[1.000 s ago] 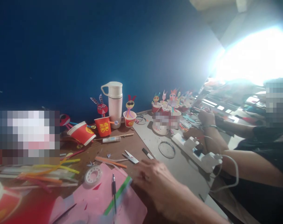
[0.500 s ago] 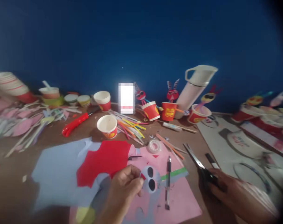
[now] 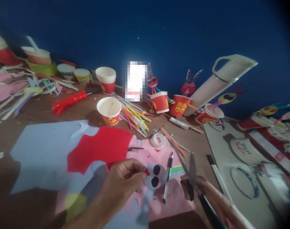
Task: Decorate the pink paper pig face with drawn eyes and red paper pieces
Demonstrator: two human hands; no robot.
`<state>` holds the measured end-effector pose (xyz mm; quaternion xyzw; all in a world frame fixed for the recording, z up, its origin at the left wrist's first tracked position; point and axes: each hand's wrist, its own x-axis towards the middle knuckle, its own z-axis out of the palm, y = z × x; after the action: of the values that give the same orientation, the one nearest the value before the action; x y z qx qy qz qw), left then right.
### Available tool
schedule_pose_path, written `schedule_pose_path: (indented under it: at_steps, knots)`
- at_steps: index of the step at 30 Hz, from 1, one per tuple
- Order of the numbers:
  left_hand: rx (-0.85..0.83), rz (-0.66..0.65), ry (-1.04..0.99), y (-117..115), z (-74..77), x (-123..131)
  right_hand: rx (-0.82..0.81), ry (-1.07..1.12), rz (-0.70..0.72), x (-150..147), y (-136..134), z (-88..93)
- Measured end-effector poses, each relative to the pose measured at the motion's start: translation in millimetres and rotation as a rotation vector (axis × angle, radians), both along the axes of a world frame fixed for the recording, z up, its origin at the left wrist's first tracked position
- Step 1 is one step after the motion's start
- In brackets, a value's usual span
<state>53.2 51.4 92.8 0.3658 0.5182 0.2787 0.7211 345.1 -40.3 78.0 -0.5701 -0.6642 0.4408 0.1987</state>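
My left hand (image 3: 127, 178) pinches the left edge of a small pale blue paper face (image 3: 151, 179) with two black oval eyes and a bit of red at its edge. In my right hand (image 3: 207, 187) are black-handled scissors (image 3: 192, 170), their blades parted and pointing up and away, to the right of the face and apart from it. A pen (image 3: 168, 178) lies on the pink paper (image 3: 173, 200) between the two hands. Red paper (image 3: 99, 149) with cut-out edges and a light blue sheet (image 3: 39, 152) spread out to the left.
Straws (image 3: 135, 117), a paper cup (image 3: 109, 109) and a red-handled tool (image 3: 68, 101) lie beyond the papers. A tape roll (image 3: 158, 140) rests on the pink sheet. Decorated cups (image 3: 180, 105) and a leaning white flask (image 3: 214, 86) stand along the blue wall (image 3: 87, 31).
My right hand has brought the scissors leftward, closer to the paper face, and the blades now point more upright and are spread. The left hand keeps its pinch. The view has tipped down.
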Motion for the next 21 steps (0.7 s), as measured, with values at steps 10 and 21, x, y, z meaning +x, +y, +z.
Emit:
schedule_pose_path:
  at_steps: [10, 21]
  knots:
    - [-0.120, -0.080, -0.145, -1.8, -6.6, -2.1, -0.276, 0.328, 0.018, -36.0, 15.2, 15.9]
    - [-0.177, -0.042, -0.239, 0.8, -10.4, -0.7, -0.298, 0.276, 0.029, -32.8, 12.2, 10.8]
